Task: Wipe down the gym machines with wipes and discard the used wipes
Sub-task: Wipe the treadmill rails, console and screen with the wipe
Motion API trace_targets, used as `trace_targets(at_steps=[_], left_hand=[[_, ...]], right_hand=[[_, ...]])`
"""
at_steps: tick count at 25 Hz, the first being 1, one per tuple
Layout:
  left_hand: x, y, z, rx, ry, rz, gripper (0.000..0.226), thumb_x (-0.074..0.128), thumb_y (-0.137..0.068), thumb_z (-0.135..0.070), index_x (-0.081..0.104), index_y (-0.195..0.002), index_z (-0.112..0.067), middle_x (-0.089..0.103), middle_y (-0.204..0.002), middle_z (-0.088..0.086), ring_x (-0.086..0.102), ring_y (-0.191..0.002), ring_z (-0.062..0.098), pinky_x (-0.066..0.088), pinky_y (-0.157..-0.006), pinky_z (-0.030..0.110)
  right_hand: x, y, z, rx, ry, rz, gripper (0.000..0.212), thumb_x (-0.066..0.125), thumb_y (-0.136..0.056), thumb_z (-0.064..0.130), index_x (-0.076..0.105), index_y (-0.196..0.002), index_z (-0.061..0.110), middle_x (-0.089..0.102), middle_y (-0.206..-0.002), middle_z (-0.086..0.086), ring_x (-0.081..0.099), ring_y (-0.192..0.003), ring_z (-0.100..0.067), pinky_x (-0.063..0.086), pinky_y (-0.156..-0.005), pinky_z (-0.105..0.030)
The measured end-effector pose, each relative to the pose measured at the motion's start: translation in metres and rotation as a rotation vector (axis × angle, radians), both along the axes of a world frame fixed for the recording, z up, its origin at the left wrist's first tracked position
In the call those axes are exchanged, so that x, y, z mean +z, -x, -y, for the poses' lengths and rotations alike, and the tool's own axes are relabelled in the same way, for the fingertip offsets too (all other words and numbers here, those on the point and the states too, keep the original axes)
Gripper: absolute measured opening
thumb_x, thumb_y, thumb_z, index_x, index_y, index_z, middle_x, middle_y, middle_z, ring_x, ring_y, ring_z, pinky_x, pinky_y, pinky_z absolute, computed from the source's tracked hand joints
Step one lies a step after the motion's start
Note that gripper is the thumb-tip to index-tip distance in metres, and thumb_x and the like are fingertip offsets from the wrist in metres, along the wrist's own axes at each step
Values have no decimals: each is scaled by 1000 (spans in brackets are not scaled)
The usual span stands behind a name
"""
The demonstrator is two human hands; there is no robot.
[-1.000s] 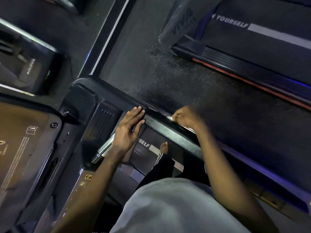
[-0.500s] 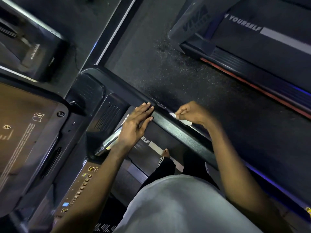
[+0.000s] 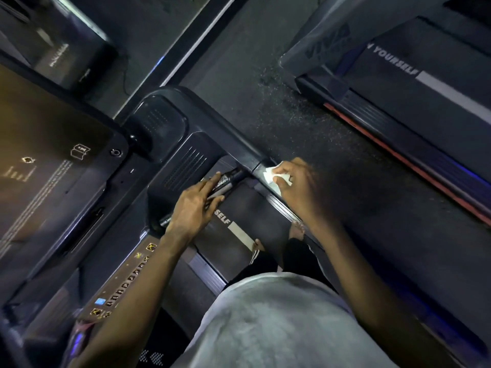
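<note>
Standing on the treadmill (image 3: 247, 203), the person wipes its right-edge rail (image 3: 233, 139), grip bar (image 3: 228, 180) under the straight-fingered left hand (image 3: 194, 208), right hand (image 3: 300, 181) pinching the wipe (image 3: 271, 176) there: light, limp stuff, likely best held bunched

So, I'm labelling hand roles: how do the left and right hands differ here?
The left hand lies with straight fingers along the grip bar, holding nothing; the right hand pinches a white wipe against the side rail. The left is sharp, the right blurred. Both touch the same treadmill.
</note>
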State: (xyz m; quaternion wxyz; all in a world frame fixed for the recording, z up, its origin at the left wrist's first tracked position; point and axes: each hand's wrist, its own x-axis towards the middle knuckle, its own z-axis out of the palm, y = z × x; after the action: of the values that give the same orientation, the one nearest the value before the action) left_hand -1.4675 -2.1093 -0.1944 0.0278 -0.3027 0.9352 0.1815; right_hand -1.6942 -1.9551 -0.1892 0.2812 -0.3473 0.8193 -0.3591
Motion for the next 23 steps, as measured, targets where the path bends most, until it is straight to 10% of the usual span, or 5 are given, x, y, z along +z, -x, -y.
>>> trace_targets(at_steps=[23], left_hand=[[7, -17, 12, 15, -99, 254, 70, 50, -98, -47, 18, -157, -27, 53, -125, 14, 56, -112, 35, 46, -95, 45]], right_hand=[[1, -41, 16, -1, 31, -317, 11, 67, -89, 5, 67, -100, 5, 61, -104, -16, 62, -94, -35, 53, -81, -45]])
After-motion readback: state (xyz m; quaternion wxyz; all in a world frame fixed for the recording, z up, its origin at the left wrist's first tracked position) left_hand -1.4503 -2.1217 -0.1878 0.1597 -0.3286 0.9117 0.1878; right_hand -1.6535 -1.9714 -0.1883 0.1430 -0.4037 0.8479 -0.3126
